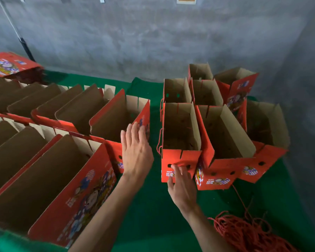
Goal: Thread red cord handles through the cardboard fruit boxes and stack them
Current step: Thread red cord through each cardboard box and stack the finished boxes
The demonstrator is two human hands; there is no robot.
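Red cardboard fruit boxes stand open on a green cloth [149, 206]. My left hand [135, 151] reaches out with straight fingers and touches the red side of an open box [116, 119] at the end of the left rows. My right hand [182, 186] rests its fingertips on the front face of a narrow box [180, 135] in the right group, by its two punched holes. A red cord handle [160, 142] hangs down that box's left side. A pile of loose red cords [244, 233] lies at the lower right.
Two long rows of nested open boxes [44, 142] fill the left. Several more boxes [225, 135] crowd the right group. A stack of flat boxes [9, 66] lies at the far left. A grey concrete wall [153, 33] stands behind.
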